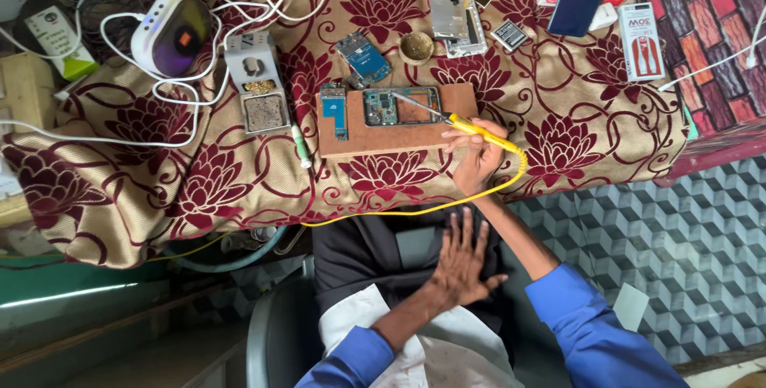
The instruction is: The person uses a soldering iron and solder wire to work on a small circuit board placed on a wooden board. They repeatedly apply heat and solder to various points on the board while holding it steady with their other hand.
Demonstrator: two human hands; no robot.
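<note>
My right hand (477, 160) grips a yellow-handled soldering iron (471, 126), its metal tip resting on an opened phone frame with a circuit board (401, 106). That frame lies on a brown wooden board (383, 136) on the cloth-covered table. A small blue circuit board (334, 106) sits at the wooden board's left end. My left hand (463, 259) lies flat with fingers spread on dark fabric on my lap, holding nothing. The iron's yellow cord (415, 209) loops down along the table's front edge.
A grey soldering stand with sponge (258, 85), a white device with a dark screen (170, 31), white cables (171, 93), a blue circuit board (363, 57), a small round tin (416, 47), a silver phone frame (453, 17) and a white box (641, 41) lie on the floral cloth (574, 116).
</note>
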